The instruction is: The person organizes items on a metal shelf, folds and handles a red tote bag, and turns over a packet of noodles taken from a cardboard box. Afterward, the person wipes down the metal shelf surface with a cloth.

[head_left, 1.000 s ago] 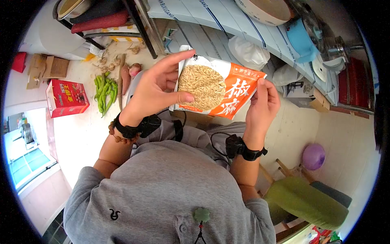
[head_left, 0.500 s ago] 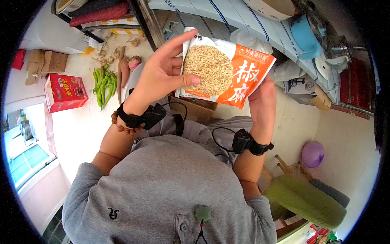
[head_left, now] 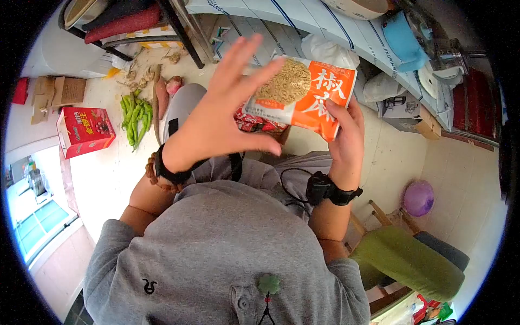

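An orange and white noodle packet [head_left: 307, 92] with large white characters is tilted in front of me. My right hand [head_left: 345, 132] grips its lower right edge, thumb on the front face and fingers behind. My left hand [head_left: 216, 116] is spread wide, thumb apart from the fingers, and overlaps the packet's left side in view. Its fingers are not closed on the packet; whether a fingertip touches it I cannot tell. Below the packet, red packaging [head_left: 252, 120] shows near my lap, partly hidden by my left hand.
Green peppers [head_left: 135, 116], long roots and garlic bulbs lie on the floor at left, near a red box [head_left: 86, 130]. A shelf [head_left: 346, 32] with a blue pot [head_left: 403, 40] runs along the top right. A green cushioned seat [head_left: 409, 260] and purple balloon [head_left: 418, 199] are at right.
My left hand has let go of the packet, spreading its fingers and coming nearer the camera. The packet has shifted slightly, now held by my right hand with its thumb on the front.
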Tool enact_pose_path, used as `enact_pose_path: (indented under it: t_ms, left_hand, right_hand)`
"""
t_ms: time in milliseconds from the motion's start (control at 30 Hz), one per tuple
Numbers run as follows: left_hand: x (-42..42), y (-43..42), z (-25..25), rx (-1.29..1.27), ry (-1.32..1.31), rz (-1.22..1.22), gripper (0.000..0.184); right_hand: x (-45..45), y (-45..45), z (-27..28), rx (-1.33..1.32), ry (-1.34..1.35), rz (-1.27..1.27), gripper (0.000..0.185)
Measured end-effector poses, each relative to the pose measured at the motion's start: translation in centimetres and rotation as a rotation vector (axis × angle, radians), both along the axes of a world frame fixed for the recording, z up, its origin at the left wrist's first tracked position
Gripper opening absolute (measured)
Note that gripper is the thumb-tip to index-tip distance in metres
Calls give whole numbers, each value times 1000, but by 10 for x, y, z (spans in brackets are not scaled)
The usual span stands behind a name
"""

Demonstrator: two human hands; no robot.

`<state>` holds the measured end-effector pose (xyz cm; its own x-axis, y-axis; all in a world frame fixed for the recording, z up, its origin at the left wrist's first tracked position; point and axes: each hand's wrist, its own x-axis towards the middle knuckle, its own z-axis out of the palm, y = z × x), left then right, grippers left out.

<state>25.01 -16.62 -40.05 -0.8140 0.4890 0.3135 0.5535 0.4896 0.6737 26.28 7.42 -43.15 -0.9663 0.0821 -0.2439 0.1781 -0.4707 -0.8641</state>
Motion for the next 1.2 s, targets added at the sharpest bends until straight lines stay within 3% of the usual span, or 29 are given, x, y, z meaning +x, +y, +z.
enact_pose_path:
  t_ms: [100, 200, 233, 333, 367, 467, 567, 600, 767, 867, 1000, 1133, 1200]
  left_hand:
    - [7, 23, 3, -184, 77, -61, 91]
    - [-4, 34, -30, 14, 22, 47, 79]
    - [-4, 32, -24, 153, -51, 87, 59]
    - [-13, 19, -44, 484, -364, 203, 52]
    - [-13, 13, -47, 642, -481, 159, 41]
    - [-3, 15, -21, 1307, -882, 193, 37]
    - [2, 20, -17, 1474, -882, 123, 37]
    - [5, 23, -16, 1524, -885, 103, 37]
    - [16, 28, -8, 1443, -875, 96, 39]
    - [16, 15, 0, 1595, -816, -127, 41]
    - [12, -7, -1, 1326, -846, 56, 41]
    - [16, -16, -12, 1080, -641, 219, 39]
    - [13, -23, -5, 1055, -670, 143, 35]
  right_hand:
    - [-5, -17, 7, 113, 42, 25, 37]
    - [-5, -38, 16, 158, 37, 84, 36]
    - [-5, -41, 24, 109, 68, 141, 37]
    - [-7, -35, 22, 150, 191, 76, 38]
    - [-10, -30, 11, 267, 238, -33, 41]
    - [-11, -29, -7, 458, 231, -227, 43]
    - [-3, -39, 5, 76, 80, -28, 42]
    - [-1, -40, 8, 64, 104, 31, 43]
    - [0, -41, 26, 151, 204, 138, 47]
    - [2, -31, 28, 121, 245, 117, 48]
    - [6, -24, 36, 164, 299, 53, 51]
    - [6, -14, 36, 116, 304, 5, 44]
    - [5, -10, 33, 66, 286, -52, 42]
